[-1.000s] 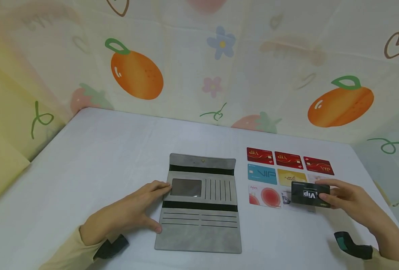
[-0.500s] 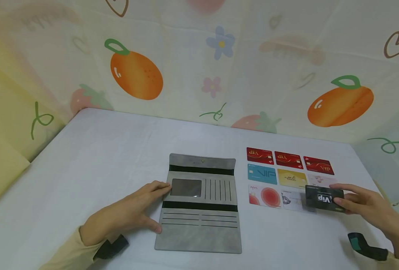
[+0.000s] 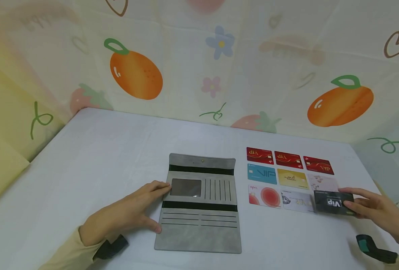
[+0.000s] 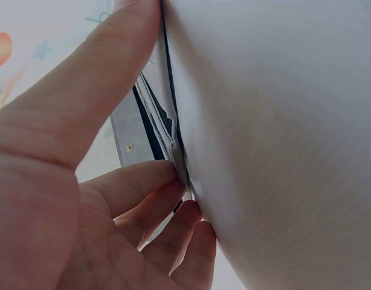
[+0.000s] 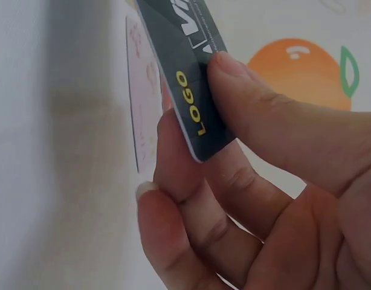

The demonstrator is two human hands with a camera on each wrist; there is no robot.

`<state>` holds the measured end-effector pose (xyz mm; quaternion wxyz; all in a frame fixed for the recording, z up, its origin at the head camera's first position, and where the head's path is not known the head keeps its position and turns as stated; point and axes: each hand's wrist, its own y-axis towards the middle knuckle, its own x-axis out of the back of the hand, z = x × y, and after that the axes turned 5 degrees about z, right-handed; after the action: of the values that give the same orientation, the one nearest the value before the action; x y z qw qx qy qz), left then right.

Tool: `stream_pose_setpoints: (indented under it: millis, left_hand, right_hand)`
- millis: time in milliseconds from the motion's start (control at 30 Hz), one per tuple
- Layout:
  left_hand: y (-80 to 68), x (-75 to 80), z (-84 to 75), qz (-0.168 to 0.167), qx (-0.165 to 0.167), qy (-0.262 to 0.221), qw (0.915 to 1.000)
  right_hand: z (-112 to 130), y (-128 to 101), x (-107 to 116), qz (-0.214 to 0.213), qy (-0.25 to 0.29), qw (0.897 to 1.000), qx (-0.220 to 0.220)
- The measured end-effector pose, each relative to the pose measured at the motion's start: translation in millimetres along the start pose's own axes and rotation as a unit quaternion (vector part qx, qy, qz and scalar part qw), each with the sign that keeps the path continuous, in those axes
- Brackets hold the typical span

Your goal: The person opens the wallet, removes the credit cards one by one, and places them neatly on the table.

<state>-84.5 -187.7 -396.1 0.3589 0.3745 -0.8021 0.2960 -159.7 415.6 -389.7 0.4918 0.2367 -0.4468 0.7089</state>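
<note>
The right hand (image 3: 376,208) pinches a black VIP card (image 3: 333,203) by its right end, thumb on the printed face and fingers beneath it, as the right wrist view confirms (image 5: 191,78). The card is held low over the white tabletop (image 3: 101,157), tilted slightly. To the left of the grip lies a silver card (image 3: 297,200), its near edge just beside the held card, and further left a white card with a red circle (image 3: 264,195). Beyond the grip lies a pale pink card (image 3: 322,181), then a yellow card (image 3: 292,177) and a blue VIP card (image 3: 262,174). Three red VIP cards (image 3: 288,159) form the far row.

The left hand (image 3: 125,215) rests flat on the tabletop with relaxed fingers, fingertips and thumb touching the left edge of an open grey wallet (image 3: 201,206); it grasps nothing. The left wrist view shows the fingers (image 4: 143,193) against the wallet's layered edge. The wallet lies unfolded, well apart from the right grip, with its card slots and clear window facing up.
</note>
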Motion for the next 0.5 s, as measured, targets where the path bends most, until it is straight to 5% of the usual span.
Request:
stream_pose_setpoints:
  millis: [500]
  left_hand:
    - [0.2,-0.7,1.0,0.000,-0.005,0.000,1.0000]
  right_hand:
    - [-13.7,5.4,-3.2,0.005,-0.010,0.998,-0.057]
